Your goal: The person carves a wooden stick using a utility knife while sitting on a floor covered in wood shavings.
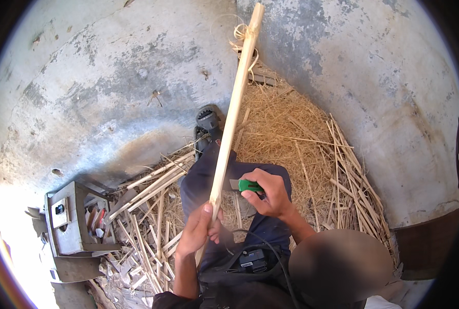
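Observation:
A long pale wooden stick (234, 108) slants up and away from my lap, with thin curled shavings clinging near its far end. My left hand (199, 227) is closed around its lower part. In my right hand (270, 193) is a green utility knife (249, 186), gripped with its blade pointing left toward the stick. A small gap shows between the blade tip and the wood. The stick's lowest end is partly hidden behind my left hand and forearm.
Wood shavings (281, 123) cover the floor ahead. Bundles of thin sticks lie along the right wall (361, 190) and at the left (157, 180). A grey wooden box (67, 219) with items inside stands at the left. A dark shoe (207, 119) is beyond my knees.

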`<state>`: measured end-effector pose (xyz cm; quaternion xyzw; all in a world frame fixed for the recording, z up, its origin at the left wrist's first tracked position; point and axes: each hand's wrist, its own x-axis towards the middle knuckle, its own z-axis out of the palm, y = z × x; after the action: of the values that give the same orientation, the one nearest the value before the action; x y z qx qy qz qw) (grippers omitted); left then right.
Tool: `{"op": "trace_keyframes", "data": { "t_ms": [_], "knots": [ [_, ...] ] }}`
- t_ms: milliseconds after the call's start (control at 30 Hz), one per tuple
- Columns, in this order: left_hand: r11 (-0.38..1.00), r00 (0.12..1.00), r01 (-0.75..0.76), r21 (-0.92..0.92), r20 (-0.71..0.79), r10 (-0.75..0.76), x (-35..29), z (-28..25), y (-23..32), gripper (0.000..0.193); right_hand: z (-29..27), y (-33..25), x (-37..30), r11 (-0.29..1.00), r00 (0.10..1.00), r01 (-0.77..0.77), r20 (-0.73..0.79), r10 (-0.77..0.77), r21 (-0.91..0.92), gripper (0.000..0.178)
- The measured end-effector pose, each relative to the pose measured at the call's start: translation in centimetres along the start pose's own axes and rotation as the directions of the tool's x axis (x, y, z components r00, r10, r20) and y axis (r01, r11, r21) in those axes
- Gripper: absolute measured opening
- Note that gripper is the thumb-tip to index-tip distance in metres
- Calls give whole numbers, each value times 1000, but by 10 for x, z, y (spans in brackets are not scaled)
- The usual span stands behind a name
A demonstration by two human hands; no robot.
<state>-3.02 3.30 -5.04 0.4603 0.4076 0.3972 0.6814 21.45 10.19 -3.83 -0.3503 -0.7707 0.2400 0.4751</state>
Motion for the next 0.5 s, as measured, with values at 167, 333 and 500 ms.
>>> {"op": "trace_keyframes", "data": {
  "t_ms": [167, 333, 500],
  "knots": [
    [998, 998, 55, 36, -35, -54, -4, 6, 19, 53, 5, -1, -3, 995, 996, 91, 20, -91, -26, 24],
    [995, 996, 81, 52, -31, -80, -6, 10, 18, 54, 8, 0, -3, 983, 984, 174, 42, -172, -55, 25],
    [995, 998, 61, 77, -32, -58, -8, 13, 19, 55, 9, 1, -3, 971, 977, 210, 62, -204, -118, 28]
  ]
}}
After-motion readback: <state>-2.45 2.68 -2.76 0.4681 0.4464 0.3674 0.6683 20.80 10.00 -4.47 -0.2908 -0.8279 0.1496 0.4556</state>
